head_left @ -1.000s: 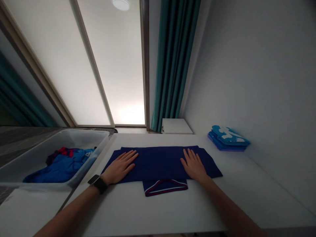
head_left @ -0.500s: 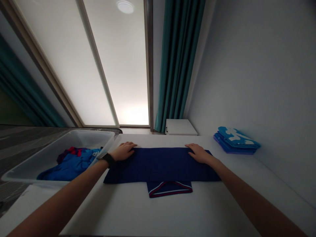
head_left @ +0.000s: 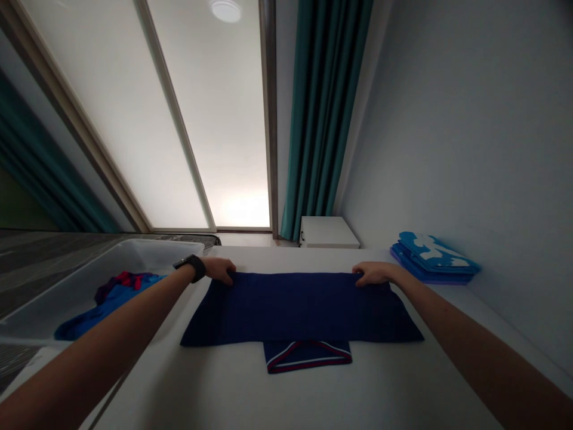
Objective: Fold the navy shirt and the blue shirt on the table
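A dark navy shirt (head_left: 295, 307) lies folded into a wide band on the white table (head_left: 250, 397). Its V-shaped collar (head_left: 308, 361), trimmed in red and white, sticks out on the side nearest me. At the band's far left corner, my left hand (head_left: 219, 270) pinches the edge between thumb and fingers; a dark watch (head_left: 196, 268) is on that wrist. My right hand (head_left: 372, 273) grips the same far edge toward its right end, thumb on the near side. The fingertips of both hands are partly hidden behind the cloth.
At left stands a translucent plastic bin (head_left: 147, 254) with blue and red clothes (head_left: 114, 301) inside. A stack of folded blue and purple clothes (head_left: 434, 257) sits at the right by the wall. Beyond the table is a small white cabinet (head_left: 329, 232).
Both hands have gone from lying flat on the cloth to gripping its far edge, spreading slightly apart. The shirt sits a little closer to me and looks wider.
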A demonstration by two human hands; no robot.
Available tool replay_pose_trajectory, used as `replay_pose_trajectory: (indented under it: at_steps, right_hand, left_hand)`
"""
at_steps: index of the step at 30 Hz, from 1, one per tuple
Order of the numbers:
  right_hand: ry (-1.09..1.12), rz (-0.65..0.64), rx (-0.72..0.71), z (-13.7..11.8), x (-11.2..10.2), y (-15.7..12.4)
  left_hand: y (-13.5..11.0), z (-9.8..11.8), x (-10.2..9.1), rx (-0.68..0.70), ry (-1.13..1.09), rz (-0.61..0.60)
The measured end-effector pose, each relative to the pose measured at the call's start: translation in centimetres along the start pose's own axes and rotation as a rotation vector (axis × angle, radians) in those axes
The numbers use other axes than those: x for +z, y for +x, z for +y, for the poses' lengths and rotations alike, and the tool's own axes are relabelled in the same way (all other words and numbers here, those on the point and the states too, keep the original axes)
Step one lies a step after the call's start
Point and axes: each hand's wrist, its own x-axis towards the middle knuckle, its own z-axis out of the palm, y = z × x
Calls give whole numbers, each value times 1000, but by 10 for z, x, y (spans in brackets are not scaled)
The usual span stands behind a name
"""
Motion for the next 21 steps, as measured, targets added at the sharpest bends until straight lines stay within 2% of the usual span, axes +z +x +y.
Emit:
replay_pose_trajectory:
  at_steps: [4,8,11,14,17,21]
  right_hand:
    - [23,-84,19,10,-8,2]
    - [23,-81,21,14,-7,3]
    - [-15,-27,27,13,-5,4]
    - [-72,93,40,10,-5,5]
    - [-136,264,88,8,-10,5]
    - [-208,493,197,7,-29,-3]
  left_hand:
    - [-3,-2,-5,4,-47,-77]
    - [-3,-3,-9,17,-141,-109]
    - [1,-6,-10,26,-114,-64]
    - [8,-8,-10,26,-21,3]
    - [13,-7,-14,48,25,127]
    - [7,0,-34,103,47,489]
